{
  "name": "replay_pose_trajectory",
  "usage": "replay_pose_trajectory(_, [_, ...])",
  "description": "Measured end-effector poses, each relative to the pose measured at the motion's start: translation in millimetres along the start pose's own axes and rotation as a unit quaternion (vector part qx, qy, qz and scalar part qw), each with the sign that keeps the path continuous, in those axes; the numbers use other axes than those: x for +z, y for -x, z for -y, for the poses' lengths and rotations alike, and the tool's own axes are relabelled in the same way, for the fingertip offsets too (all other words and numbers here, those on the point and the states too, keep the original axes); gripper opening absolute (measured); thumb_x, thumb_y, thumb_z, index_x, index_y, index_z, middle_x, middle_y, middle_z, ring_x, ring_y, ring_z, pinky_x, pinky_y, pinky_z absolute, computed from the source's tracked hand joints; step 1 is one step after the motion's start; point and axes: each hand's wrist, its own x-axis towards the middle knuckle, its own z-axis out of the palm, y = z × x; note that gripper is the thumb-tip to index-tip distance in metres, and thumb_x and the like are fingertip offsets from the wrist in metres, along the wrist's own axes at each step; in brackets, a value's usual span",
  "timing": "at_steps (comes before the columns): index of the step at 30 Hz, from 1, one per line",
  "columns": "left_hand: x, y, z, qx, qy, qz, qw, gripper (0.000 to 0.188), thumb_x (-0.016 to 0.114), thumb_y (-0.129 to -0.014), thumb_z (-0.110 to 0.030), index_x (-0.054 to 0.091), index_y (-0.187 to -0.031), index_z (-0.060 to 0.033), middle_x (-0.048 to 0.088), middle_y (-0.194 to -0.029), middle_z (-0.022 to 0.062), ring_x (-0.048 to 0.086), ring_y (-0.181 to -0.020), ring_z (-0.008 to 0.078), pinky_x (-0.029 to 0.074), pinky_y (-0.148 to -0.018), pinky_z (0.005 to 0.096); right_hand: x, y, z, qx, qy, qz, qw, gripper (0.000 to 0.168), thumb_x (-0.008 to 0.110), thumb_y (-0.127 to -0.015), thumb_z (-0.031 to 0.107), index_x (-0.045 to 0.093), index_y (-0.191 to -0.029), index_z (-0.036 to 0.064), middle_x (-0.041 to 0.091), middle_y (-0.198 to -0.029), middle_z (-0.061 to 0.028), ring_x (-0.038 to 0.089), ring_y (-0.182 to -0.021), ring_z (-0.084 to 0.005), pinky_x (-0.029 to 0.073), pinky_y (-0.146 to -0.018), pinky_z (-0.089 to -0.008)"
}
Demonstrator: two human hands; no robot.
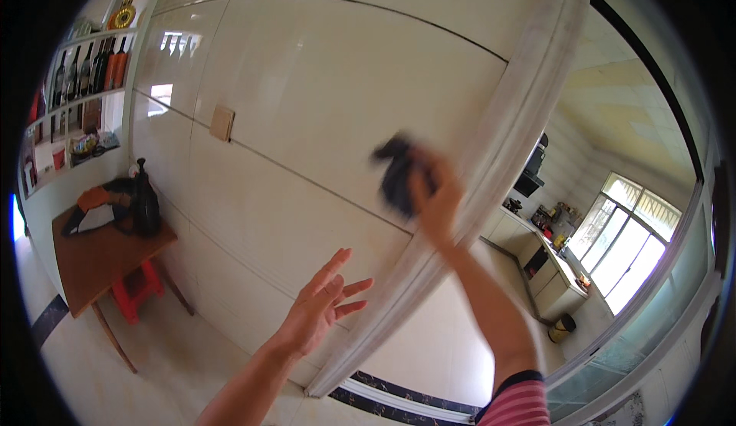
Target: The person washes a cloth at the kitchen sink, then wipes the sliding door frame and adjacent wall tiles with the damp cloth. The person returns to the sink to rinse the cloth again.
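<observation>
A dark cloth (398,182), blurred by motion, is gripped in my right hand (440,196). Cloth and hand are up against or close before the glossy cream wall tiles (322,115); contact cannot be told. Just right of that hand runs the pale door frame (506,121). My left hand (316,305) is lower down, in front of the tiled wall, with its fingers spread and nothing in them. A beige switch plate (222,123) sits on the wall to the left.
At left, a brown wooden table (109,259) carries a dark bottle-shaped object (146,205) and a bag-like item (100,207). A red plastic stool (137,291) stands beneath. Shelves hold several bottles (86,70). Through the doorway lies a kitchen counter (552,276); a dark threshold strip (402,406) crosses the floor.
</observation>
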Motion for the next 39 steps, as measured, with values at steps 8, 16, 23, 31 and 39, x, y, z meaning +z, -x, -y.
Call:
replay_pose_trajectory(8, [-76.0,-94.5,-39.4,0.185,-0.503,-0.126,0.835,0.046,0.052,-0.080,-0.007,0.037,-0.123,-0.0066,0.036,-0.128,0.0103,0.041,-0.114,0.0209,0.039,-0.087,0.0351,-58.4,-220.8,-39.0,-0.312,0.608,-0.172,0.709,0.039,0.049,-0.083,0.024,0.048,-0.116,0.004,0.038,-0.127,-0.0131,0.029,-0.121,-0.0312,0.027,-0.096,-0.0457])
replay_pose_trajectory(16, [-145.7,-185.1,-72.9,0.372,-0.772,-0.181,0.482,0.050,0.052,-0.081,-0.017,0.034,-0.128,-0.0094,0.022,-0.136,0.0151,0.023,-0.124,0.0333,0.020,-0.100,0.0434,67.1,-2.9,-110.0,-0.188,0.521,0.061,0.831,0.041,0.048,-0.076,0.017,0.050,-0.115,0.005,0.039,-0.126,-0.0117,0.032,-0.119,-0.0304,0.024,-0.095,-0.0518])
replay_pose_trajectory(23, [-189.0,-197.0,-89.0,0.250,-0.855,-0.130,0.436,0.085,0.068,-0.069,-0.026,0.017,-0.136,-0.0130,0.004,-0.141,0.0154,0.007,-0.129,0.0362,0.015,-0.102,0.0474,110.8,371.6,-188.3,-0.172,0.456,0.437,0.756,0.041,0.045,-0.077,0.025,0.051,-0.115,0.011,0.048,-0.115,0.0032,0.039,-0.109,-0.0134,0.030,-0.093,-0.0309])
replay_pose_trajectory(31, [-234.5,-213.1,-100.2,0.275,-0.839,-0.025,0.469,0.105,0.078,-0.054,-0.021,0.013,-0.137,-0.0145,0.000,-0.141,0.0161,0.006,-0.128,0.0381,0.018,-0.101,0.0488,93.0,292.1,-179.2,-0.211,0.591,0.221,0.746,0.036,0.050,-0.074,0.019,0.056,-0.109,0.023,0.048,-0.120,0.0052,0.044,-0.106,-0.0127,0.036,-0.084,-0.0357])
replay_pose_trajectory(39, [-243.6,-215.8,-93.9,0.277,-0.832,-0.021,0.480,0.101,0.075,-0.059,-0.023,0.011,-0.137,-0.0198,-0.006,-0.142,0.0120,0.004,-0.129,0.0386,0.016,-0.099,0.0561,71.6,45.9,-107.9,0.000,0.649,-0.132,0.749,0.046,0.047,-0.077,0.002,0.036,-0.123,-0.001,0.030,-0.126,-0.0238,0.032,-0.111,-0.0421,0.029,-0.094,-0.0472])
